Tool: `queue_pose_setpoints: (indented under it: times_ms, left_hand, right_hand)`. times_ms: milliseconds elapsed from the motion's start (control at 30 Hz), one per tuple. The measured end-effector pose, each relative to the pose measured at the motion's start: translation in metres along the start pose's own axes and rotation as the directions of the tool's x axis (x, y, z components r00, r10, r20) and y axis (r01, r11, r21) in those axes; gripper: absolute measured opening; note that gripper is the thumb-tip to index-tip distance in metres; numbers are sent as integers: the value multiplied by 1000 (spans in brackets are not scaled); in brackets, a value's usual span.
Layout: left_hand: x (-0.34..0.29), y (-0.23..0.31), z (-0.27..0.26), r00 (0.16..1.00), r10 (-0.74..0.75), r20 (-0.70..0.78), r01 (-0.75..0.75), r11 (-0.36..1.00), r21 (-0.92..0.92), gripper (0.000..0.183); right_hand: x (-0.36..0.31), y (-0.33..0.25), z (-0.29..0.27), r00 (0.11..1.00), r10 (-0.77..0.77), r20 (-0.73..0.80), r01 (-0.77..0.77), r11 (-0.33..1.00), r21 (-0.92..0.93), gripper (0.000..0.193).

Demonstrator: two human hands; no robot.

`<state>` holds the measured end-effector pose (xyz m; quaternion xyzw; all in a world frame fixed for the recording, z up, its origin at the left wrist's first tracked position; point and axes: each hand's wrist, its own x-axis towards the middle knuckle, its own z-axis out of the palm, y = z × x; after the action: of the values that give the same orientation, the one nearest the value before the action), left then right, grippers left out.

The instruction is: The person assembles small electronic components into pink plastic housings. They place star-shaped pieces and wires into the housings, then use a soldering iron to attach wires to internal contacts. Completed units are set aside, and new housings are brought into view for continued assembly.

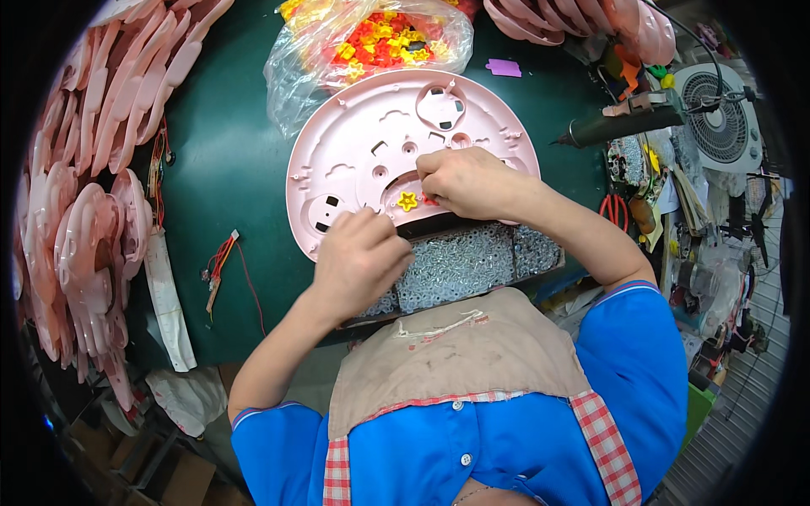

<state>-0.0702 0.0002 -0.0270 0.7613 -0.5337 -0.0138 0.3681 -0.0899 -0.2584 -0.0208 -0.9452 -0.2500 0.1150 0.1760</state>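
Right fingers [432, 184], red piece [429, 201] partly hidden

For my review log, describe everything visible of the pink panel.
The pink panel looks plastic: arched, with a raised rim, posts, holes and recesses. It lies over the green table, rounded side away. A yellow star piece shows near its middle. The left hand is at its near edge, the right hand over its middle; finger contact is unclear.
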Motion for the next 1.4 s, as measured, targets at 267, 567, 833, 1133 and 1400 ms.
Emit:
queue_pose_setpoints:
  times_ms: [267, 567, 833, 1133, 1400]
  left_hand:
    - [11, 2, 33, 984, 150, 92, -166, 966, 198, 7]
    - [2, 3, 24, 986, 137, 97, -138, 990, 1, 15]
    - [-11, 15, 17, 987, -90, 132, 110, 982, -155, 24]
    - [32, -16, -13, 926, -357, 123, 377, 846, -376, 19]
    - [60, -55, 5, 951, -151, 271, 177, 982, -74, 13]
  right_hand:
    - [-36, -31, -15, 987, 103, -127, -56, 942, 330, 11]
    - [-69, -61, 36, 999, 36, 17, -39, 980, 197, 10]
    - [-76, -54, 29, 991, 132, 14, -122, 858, 499, 8]
    - [-76, -43, 21, 994, 107, -16, -57, 650, 758, 15]
    - [-77, -42, 20, 998, 52, 36, -61, 655, 753, 14]
